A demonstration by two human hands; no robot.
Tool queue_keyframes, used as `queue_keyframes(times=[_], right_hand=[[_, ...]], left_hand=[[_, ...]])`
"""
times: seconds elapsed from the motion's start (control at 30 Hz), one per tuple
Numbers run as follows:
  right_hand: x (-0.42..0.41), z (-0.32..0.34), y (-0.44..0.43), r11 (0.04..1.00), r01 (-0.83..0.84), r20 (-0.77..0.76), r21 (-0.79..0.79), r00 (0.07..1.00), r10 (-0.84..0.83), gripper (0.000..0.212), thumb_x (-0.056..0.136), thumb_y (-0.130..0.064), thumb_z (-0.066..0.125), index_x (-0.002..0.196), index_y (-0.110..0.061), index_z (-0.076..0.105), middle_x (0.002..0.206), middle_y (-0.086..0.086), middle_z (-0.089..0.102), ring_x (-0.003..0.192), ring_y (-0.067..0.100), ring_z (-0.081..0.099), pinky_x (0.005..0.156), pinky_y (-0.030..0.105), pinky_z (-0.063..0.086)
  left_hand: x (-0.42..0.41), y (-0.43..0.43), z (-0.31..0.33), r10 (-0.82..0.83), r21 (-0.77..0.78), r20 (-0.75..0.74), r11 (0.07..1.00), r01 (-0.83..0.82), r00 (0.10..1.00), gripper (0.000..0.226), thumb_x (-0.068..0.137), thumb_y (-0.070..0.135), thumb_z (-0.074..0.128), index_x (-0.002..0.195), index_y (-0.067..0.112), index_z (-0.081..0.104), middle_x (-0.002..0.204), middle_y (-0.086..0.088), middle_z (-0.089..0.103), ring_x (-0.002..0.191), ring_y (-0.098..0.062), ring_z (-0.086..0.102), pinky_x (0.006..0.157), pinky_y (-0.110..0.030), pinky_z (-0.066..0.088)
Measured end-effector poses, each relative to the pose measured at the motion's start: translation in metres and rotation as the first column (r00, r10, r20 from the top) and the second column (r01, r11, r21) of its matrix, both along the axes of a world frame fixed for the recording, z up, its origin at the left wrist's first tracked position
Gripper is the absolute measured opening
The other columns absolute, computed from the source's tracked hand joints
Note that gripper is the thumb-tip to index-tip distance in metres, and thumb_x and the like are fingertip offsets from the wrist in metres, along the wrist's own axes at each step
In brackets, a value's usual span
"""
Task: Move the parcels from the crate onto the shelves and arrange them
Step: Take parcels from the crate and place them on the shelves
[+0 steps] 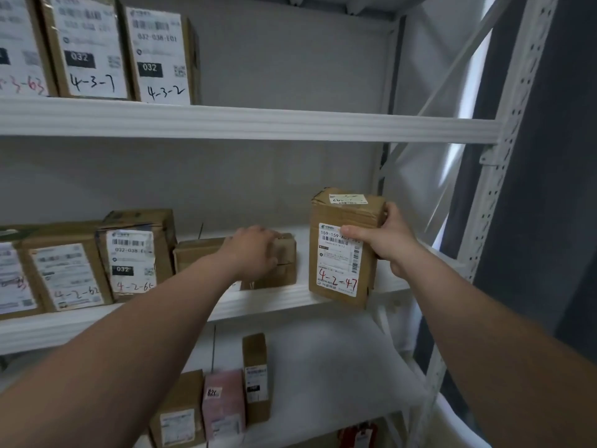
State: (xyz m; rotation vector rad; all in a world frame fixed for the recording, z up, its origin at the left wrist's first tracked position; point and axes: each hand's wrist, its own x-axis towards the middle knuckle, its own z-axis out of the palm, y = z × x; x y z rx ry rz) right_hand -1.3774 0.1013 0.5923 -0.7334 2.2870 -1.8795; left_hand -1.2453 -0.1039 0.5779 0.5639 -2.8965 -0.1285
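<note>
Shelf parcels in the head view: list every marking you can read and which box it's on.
"4-2-47", "159-159": box in right hand
"032", "4-3-7": top-shelf box
"032", "4-3-2", "032-038": box beside it
"032", "032-038", "4-2-6", last digit unclear: middle-shelf box
Box under left hand: no label shows
Other labels: too blurred

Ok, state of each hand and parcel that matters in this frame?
4-2-47 parcel: upright, gripped, at the middle shelf's front edge.
Right hand: closed on that parcel's side.
Low brown parcel: lying flat on the middle shelf.
Left hand: resting on the low parcel.
4-2-6 parcel: standing, label forward.
</note>
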Motion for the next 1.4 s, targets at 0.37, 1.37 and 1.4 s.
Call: queue_keyframes(times=[0.37, 1.37, 1.4], right_hand=[[-0.086, -0.02, -0.067, 0.991, -0.134, 0.062, 0.017, 0.989, 0.133, 0.073, 0.068, -0.018, 0.089, 0.127, -0.028, 0.046, 0.122, -0.001, 0.064, 0.109, 0.024, 0.064, 0.095, 0.049, 0.053], [-0.133, -0.068, -0.112, 0.933, -0.352, 0.386, 0.07, 0.873, 0.3, 0.071, 0.082, 0.013, 0.042, 0.137, -0.031, 0.039, 0.12, 0.0, 0.064, 0.107, 0.03, 0.064, 0.09, 0.052, 0.054], [-0.133, -0.067, -0.112, 0.93, -0.359, 0.386, 0.078, 0.871, 0.304, 0.07, 0.083, 0.012, 0.042, 0.137, -0.031, 0.04, 0.12, 0.001, 0.065, 0.106, 0.03, 0.065, 0.088, 0.051, 0.055]], left_hand=[[-0.084, -0.046, -0.017, -0.007, -0.016, 0.065, 1.0, 0.008, 0.998, 0.071, 0.09, 0.048, 0.057, 0.152, 0.028, 0.03, 0.155, 0.001, 0.034, 0.141, -0.025, 0.031, 0.114, -0.057, 0.023], [-0.118, -0.059, -0.038, 0.147, -0.136, 0.065, 0.981, -0.137, 0.987, 0.078, 0.083, 0.072, 0.052, 0.15, 0.039, 0.03, 0.142, 0.005, 0.046, 0.127, -0.025, 0.042, 0.098, -0.041, 0.04], [-0.118, -0.059, -0.039, 0.15, -0.141, 0.062, 0.98, -0.14, 0.987, 0.078, 0.083, 0.072, 0.052, 0.15, 0.039, 0.03, 0.141, 0.005, 0.046, 0.127, -0.025, 0.042, 0.098, -0.041, 0.04]])
